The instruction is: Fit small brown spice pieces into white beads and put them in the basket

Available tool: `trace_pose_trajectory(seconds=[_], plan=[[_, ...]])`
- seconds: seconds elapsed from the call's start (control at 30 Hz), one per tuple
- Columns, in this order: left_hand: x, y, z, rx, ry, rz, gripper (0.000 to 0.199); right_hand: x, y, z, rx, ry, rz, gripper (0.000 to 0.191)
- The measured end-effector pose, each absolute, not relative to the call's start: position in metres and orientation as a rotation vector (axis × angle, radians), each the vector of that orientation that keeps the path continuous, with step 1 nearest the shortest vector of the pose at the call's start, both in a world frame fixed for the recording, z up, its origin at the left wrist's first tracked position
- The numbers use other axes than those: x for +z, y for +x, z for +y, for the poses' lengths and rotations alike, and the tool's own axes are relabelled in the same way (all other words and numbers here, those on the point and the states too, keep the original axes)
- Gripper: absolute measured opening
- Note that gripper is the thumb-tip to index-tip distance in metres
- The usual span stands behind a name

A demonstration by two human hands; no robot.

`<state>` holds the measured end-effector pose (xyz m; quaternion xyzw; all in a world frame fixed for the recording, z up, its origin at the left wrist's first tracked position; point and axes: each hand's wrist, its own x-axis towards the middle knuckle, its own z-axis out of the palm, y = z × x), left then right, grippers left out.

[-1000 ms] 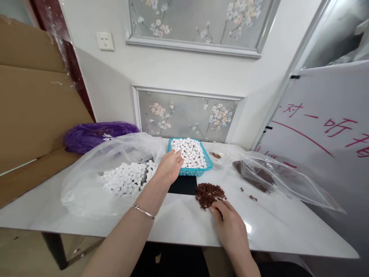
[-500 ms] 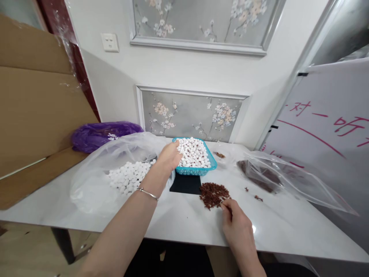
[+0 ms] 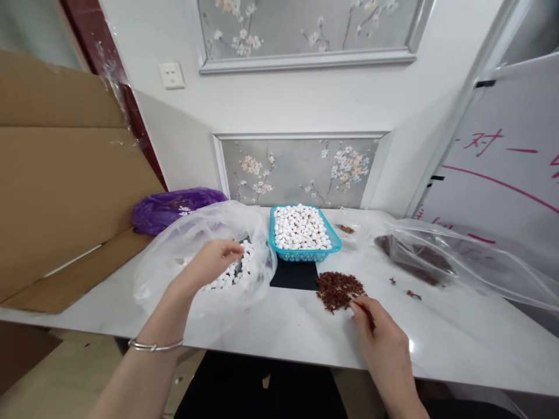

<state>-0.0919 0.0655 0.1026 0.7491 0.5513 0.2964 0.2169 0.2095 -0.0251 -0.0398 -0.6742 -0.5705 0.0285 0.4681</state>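
My left hand (image 3: 215,260) is above the clear plastic bag (image 3: 161,273) of small white balls (image 3: 225,278), its fingers loosely bent and somewhat apart, with nothing visible in them. A silver bangle (image 3: 155,347) circles that wrist. At the near right edge of a pile of small dried reddish-brown pieces (image 3: 338,290), my right hand (image 3: 384,334) is closed in a pinch; whatever its fingertips hold is too small to make out. Beyond the pile a blue plastic basket (image 3: 305,255) is heaped with white balls (image 3: 301,227), brown specks showing among them.
Under the basket's near side lies a flat black square (image 3: 292,275). To the right are a clear bag of brown material (image 3: 414,262) and loose brown bits (image 3: 413,294). A purple bag (image 3: 174,209) and cardboard box (image 3: 65,192) stand left. The wall (image 3: 279,105) closes off the back.
My left hand has moved from the basket's left rim leftward and toward me, over the bag of white balls. My right hand keeps its pinch beside the brown pile. The view has shifted slightly.
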Motion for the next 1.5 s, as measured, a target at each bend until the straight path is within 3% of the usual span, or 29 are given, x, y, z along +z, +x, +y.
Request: trace_pose_trajectory(seconds=[0.23, 0.47, 0.57, 0.67, 0.93, 1.5], plan=[[0.055, -0.090, 0.067, 0.550, 2.261, 1.566, 0.028, -0.044, 0.209, -0.025, 0.012, -1.570, -1.424, 0.025], [0.064, -0.088, 0.060, 0.680, 2.232, 1.645, 0.019, -0.036, 0.209, -0.028, 0.207, -1.501, -1.330, 0.026], [0.071, -0.076, 0.043, 0.882, 1.890, 1.511, 0.019, -0.030, 0.203, -0.032, 0.410, -1.430, -1.189, 0.024], [0.068, -0.054, 0.021, 1.009, 1.310, 1.082, 0.019, -0.018, 0.190, -0.037, 0.665, -1.292, -1.090, 0.018], [0.020, -0.008, 0.000, 0.888, 0.656, 0.692, 0.011, 0.006, 0.159, -0.041, 1.029, -1.086, -1.190, 0.014], [0.004, 0.001, -0.004, 0.929, 0.734, 0.679, 0.011, 0.005, 0.135, -0.043, 0.638, -1.188, -1.414, 0.015]])
